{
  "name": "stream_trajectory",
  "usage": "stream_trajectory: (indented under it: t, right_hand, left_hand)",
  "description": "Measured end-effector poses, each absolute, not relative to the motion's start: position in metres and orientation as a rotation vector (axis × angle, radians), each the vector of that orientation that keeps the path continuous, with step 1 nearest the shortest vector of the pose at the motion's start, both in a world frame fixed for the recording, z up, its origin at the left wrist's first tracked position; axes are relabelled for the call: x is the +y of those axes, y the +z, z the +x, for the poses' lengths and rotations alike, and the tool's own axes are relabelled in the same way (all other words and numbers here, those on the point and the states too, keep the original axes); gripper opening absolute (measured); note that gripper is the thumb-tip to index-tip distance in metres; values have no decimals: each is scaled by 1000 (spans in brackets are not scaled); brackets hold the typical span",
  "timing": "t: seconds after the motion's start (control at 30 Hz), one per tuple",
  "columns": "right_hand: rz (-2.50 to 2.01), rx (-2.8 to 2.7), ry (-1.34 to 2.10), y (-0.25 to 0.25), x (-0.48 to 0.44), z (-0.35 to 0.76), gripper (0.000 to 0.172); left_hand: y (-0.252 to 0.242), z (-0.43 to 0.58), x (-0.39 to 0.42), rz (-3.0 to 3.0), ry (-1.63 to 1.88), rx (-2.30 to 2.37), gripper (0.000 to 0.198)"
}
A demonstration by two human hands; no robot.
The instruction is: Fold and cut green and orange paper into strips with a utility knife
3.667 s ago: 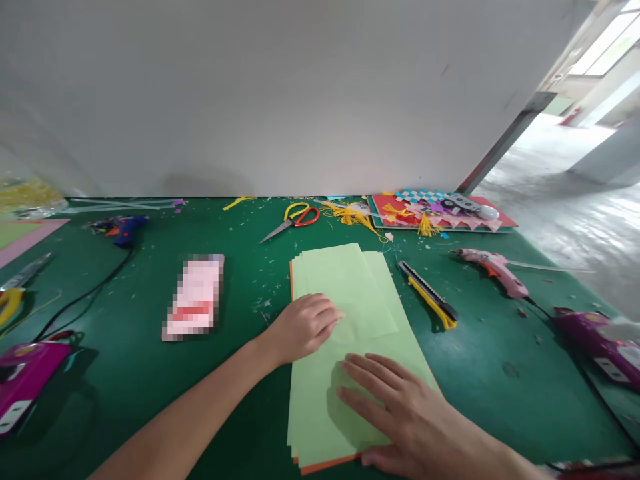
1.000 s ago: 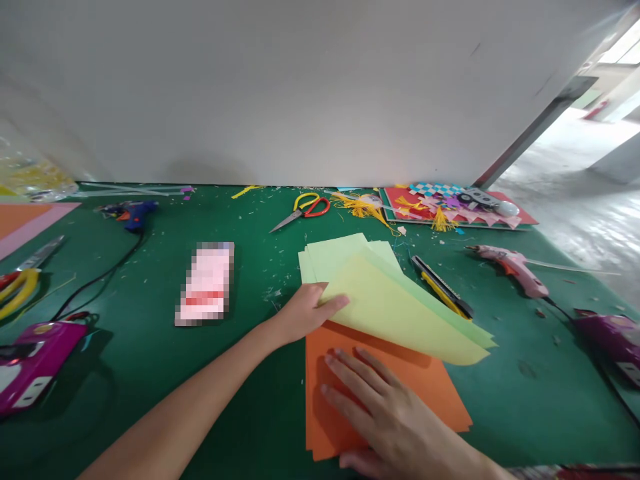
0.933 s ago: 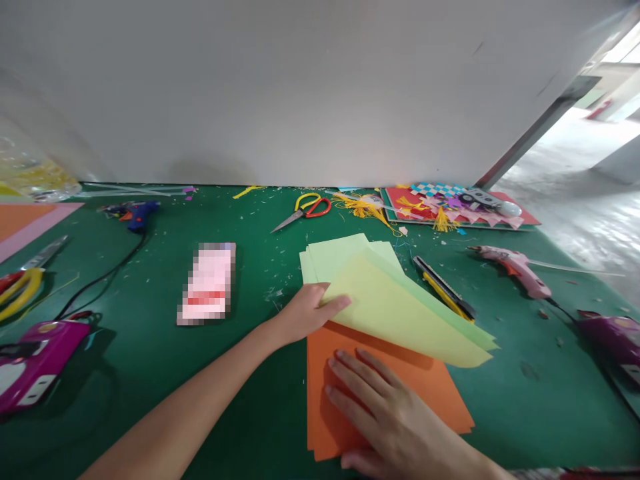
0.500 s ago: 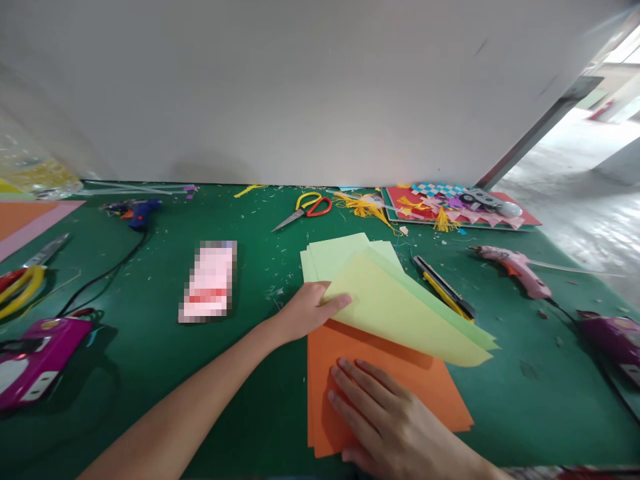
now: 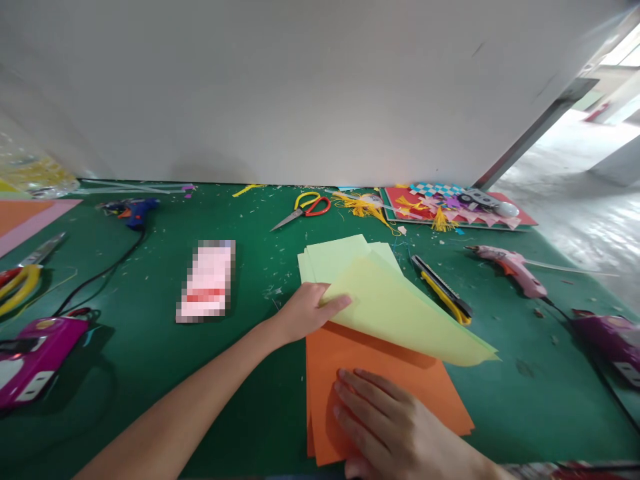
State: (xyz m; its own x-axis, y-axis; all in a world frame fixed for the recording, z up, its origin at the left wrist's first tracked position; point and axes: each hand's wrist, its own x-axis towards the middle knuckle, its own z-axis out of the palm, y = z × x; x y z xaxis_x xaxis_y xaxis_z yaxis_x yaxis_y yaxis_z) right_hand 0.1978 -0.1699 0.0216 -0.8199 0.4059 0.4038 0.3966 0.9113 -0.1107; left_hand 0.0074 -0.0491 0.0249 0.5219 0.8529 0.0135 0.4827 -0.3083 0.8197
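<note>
1. Orange paper [image 5: 380, 380] lies on the green table [image 5: 150, 347]
2. Right hand [image 5: 395, 427] presses it flat, fingers spread
3. Left hand [image 5: 305, 310] pinches light green sheets [image 5: 395, 303], lifted above it

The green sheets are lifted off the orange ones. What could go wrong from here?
The left hand pinches the green sheets at one edge; they sag and might crease or slip. The right hand lies flat on the fanned orange sheets, so several could slide together. The utility knife lies beside the papers; a sweep may knock it.
</note>
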Motion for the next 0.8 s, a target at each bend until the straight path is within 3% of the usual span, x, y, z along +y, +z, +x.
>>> stream_trajectory:
  t: [0.2,0.6,0.8]
  right_hand:
    - [-637,-2423,300,21,-172,194,18]
    - [-936,-2071,919,23,-162,193,40]
    - [-958,-2110,829,49,-151,189,33]
  left_hand:
    - [22,7,-48,1989,565,1115,48]
    - [21,5,-52,2004,643,1085,46]
    - [24,3,-53,1983,701,1060,46]
